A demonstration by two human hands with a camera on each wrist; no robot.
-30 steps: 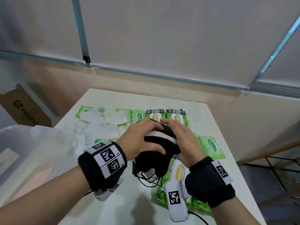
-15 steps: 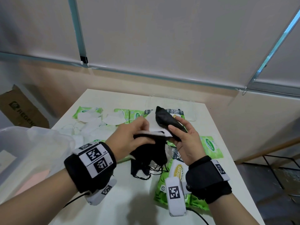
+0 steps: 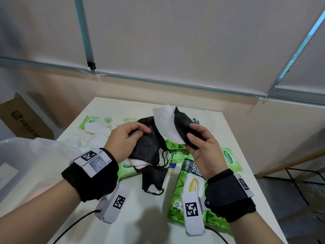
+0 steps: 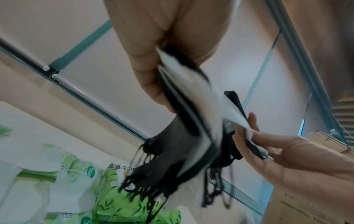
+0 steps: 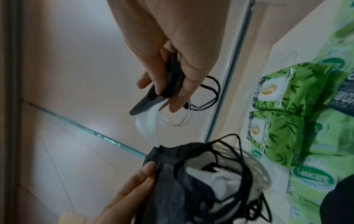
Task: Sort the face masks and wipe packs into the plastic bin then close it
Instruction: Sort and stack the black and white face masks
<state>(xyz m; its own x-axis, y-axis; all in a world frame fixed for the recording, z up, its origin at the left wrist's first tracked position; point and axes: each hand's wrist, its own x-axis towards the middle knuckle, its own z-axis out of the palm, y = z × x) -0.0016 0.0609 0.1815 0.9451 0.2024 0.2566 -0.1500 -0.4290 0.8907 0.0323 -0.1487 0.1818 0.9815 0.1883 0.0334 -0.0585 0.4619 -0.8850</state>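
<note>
Both hands are up over the table (image 3: 233, 131). The left hand (image 3: 126, 140) grips a bunch of black masks (image 3: 149, 147) (ear loops dangling), fingers curled round it. The right hand (image 3: 202, 147) pinches a white mask (image 3: 167, 125) and a black one together. Green wipe packs (image 3: 182, 192) lie below; the plastic bin (image 3: 22, 155) sits at left.

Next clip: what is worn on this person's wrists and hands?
Both forearms are bare, with no sleeves or gloves. The left hand and right hand each sit above a wide black wrist strap bearing white square-code tags. A white camera pod with another code hangs under each wrist, trailing a black cable.
</note>
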